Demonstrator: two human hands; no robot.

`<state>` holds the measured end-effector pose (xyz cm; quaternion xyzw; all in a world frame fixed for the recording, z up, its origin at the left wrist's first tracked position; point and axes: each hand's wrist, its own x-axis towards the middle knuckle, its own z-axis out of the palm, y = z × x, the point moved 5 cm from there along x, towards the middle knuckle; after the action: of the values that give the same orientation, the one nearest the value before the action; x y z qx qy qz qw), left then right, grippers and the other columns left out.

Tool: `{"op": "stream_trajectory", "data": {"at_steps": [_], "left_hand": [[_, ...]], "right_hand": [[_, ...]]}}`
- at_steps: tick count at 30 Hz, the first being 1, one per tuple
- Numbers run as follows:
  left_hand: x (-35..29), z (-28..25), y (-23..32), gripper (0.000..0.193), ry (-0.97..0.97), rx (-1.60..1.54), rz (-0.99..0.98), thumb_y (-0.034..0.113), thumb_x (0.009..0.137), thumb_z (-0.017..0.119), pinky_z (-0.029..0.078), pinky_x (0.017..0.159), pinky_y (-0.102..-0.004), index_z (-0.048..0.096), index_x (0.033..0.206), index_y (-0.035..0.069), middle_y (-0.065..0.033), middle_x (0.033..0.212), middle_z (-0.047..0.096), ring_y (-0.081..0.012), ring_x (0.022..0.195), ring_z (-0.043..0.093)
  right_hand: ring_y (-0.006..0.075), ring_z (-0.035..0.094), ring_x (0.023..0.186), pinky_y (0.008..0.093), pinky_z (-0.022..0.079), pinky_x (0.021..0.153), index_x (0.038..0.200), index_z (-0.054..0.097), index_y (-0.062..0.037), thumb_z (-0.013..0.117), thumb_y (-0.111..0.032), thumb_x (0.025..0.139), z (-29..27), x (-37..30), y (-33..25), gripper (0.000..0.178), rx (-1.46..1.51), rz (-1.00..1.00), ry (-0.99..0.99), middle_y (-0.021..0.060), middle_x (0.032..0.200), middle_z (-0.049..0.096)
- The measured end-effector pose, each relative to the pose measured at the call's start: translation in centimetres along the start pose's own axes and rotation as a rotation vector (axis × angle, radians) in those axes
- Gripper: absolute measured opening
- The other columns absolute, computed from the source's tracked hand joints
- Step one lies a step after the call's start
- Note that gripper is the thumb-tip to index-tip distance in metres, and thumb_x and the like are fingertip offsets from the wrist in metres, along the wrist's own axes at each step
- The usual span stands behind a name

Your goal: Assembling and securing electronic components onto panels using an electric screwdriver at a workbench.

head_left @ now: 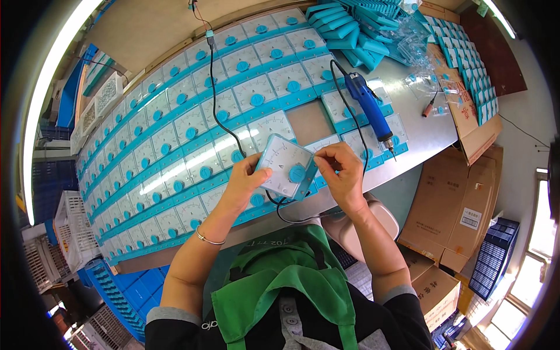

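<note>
My left hand (246,182) grips a square panel meter (279,164) with a white dial face, a teal edge strip and a round teal knob, tilted above the table's front edge. The thumb lies on its face. At the meter's right side, my right hand (344,178) has thumb and forefinger pinched close to the teal strip. Whatever sits between those fingertips is too small to make out. Rows of similar meters (191,133) lie face up around and beyond my hands. A blue electric screwdriver (368,106) rests on the meters to the right, bit toward me.
A black cord (214,87) hangs down across the meters. Teal housings (341,29) and clear plastic covers (414,49) are heaped at the back right. More meters (466,64) stand on cardboard at far right. A large carton (452,204) stands beside the table.
</note>
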<state>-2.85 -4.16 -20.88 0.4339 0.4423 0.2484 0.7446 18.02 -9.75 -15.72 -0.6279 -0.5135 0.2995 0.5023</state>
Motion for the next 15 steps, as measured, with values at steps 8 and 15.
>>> {"op": "stream_trajectory", "data": {"at_steps": [8, 15], "left_hand": [[-0.7, 0.0, 0.1, 0.053, -0.040, -0.035, -0.005, 0.017, 0.079, 0.067, 0.044, 0.088, -0.0292, 0.054, 0.124, -0.007, -0.0095, 0.107, 0.063, -0.0142, 0.098, 0.057], [-0.6, 0.1, 0.4, 0.054, 0.012, 0.115, 0.018, 0.014, 0.077, 0.068, 0.047, 0.085, -0.0298, 0.053, 0.125, -0.008, -0.0113, 0.108, 0.064, -0.0151, 0.098, 0.059]], "right_hand": [[0.0107, 0.055, 0.063, 0.0230, 0.045, 0.056, 0.087, 0.063, 0.0006, 0.068, 0.004, 0.080, 1.6, 0.3, 0.5, 0.009, -0.065, -0.029, -0.067, 0.0056, 0.084, 0.058], [0.0182, 0.057, 0.060, 0.0278, 0.046, 0.053, 0.084, 0.061, -0.0014, 0.068, 0.004, 0.076, 1.6, 0.6, -0.4, 0.012, -0.275, -0.146, -0.106, 0.0082, 0.082, 0.057]]}}
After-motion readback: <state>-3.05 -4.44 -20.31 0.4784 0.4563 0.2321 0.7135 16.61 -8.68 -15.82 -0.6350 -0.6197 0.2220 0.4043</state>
